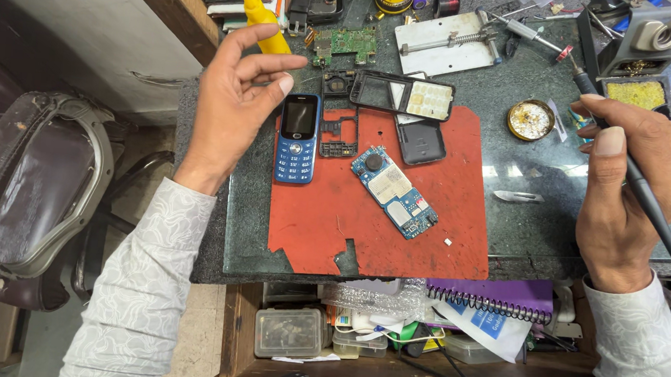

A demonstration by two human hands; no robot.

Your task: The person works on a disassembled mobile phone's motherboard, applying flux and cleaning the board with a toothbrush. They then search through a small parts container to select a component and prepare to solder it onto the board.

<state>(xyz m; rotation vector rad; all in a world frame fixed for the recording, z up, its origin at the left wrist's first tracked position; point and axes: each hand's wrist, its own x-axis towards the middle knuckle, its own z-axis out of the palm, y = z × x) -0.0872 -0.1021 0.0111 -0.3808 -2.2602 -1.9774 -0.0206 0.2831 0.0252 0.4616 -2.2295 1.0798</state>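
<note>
My left hand grips a yellow bottle with a pointed nozzle, raised above the bench's left side, next to a blue keypad phone. My right hand holds a black soldering iron with its cord trailing toward me, tip pointing away near a holder. On the red mat lies a blue phone circuit board, with a black phone frame, a back cover and a front housing with a pale keypad beside it.
A round tin of brass wool, a soldering stand with yellow sponge, a white board holder and a green circuit board sit at the back. A purple spiral notebook and plastic boxes fill the open drawer. A worn chair stands left.
</note>
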